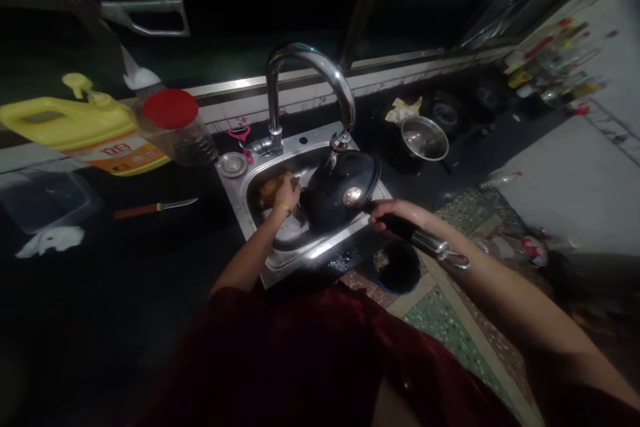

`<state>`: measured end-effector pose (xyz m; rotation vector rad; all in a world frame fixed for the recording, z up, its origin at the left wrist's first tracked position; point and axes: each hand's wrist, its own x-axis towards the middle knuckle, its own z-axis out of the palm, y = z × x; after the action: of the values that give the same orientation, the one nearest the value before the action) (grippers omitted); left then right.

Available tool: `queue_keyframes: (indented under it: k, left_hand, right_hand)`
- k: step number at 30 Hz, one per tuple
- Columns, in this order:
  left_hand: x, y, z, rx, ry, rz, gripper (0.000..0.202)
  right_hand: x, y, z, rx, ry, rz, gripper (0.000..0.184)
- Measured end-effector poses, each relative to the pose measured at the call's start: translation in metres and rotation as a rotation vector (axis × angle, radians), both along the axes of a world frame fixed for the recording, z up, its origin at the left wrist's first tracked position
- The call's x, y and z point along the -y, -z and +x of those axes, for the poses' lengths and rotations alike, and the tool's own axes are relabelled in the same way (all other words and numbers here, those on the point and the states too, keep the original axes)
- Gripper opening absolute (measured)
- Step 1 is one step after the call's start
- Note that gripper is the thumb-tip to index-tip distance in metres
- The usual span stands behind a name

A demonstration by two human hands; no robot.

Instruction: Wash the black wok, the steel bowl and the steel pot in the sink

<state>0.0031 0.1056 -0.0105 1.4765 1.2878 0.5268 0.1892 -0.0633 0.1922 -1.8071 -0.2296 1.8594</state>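
Note:
A black frying pan (340,190) is tilted bottom-up over the steel sink (280,260), under the chrome tap (305,90), which runs a thin stream of water onto it. My right hand (395,213) is closed round the pan's handle (425,240) at the sink's right edge. My left hand (286,197) is inside the sink at the pan's left rim, closed on a yellowish sponge (270,188).
A yellow jug (80,127) and a red-lidded jar (175,123) stand on the dark counter at left, with a knife (155,208) in front. A steel bowl (425,138) sits right of the sink. A dark bucket (397,267) stands on the floor below.

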Motion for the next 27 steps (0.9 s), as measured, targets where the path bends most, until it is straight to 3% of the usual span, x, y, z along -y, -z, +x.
queue_keyframes:
  k: [2, 4, 6, 8, 10, 13, 17, 24, 27]
  left_hand:
    - [0.001, -0.04, 0.018, -0.021, 0.159, 0.265, 0.036]
    - [0.007, -0.075, 0.044, 0.019, 0.339, 0.496, 0.035]
    - [0.014, -0.099, 0.066, 0.02, 0.467, 0.666, 0.03]
    - [0.016, -0.11, 0.077, -0.04, 0.49, 0.765, 0.03]
    - [0.011, -0.112, 0.077, -0.108, 0.449, 0.799, 0.033]
    - [-0.002, -0.111, 0.069, -0.157, 0.41, 0.8, 0.037]
    - [-0.01, -0.114, 0.069, -0.174, 0.402, 0.772, 0.032]
    - [0.027, -0.106, 0.042, -0.127, 0.411, 0.774, 0.034]
    - [0.023, -0.106, 0.043, -0.116, 0.407, 0.772, 0.032]
  right_hand:
    - [-0.011, -0.002, 0.01, -0.046, 0.017, -0.045, 0.016]
    - [-0.027, -0.007, 0.021, -0.108, 0.044, -0.042, 0.014]
    - [-0.044, -0.013, 0.028, -0.163, 0.077, 0.047, 0.016]
    - [-0.06, -0.014, 0.028, -0.15, 0.125, 0.184, 0.019]
    - [-0.069, -0.007, 0.02, -0.064, 0.182, 0.319, 0.02]
    - [-0.073, 0.014, -0.004, 0.23, 0.226, 0.506, 0.02]
    - [-0.082, 0.027, -0.032, 0.655, 0.197, 0.78, 0.041]
    - [-0.097, 0.024, -0.022, 0.635, 0.404, 0.632, 0.034]
    - [-0.088, 0.031, -0.016, 0.615, 0.416, 0.657, 0.034]
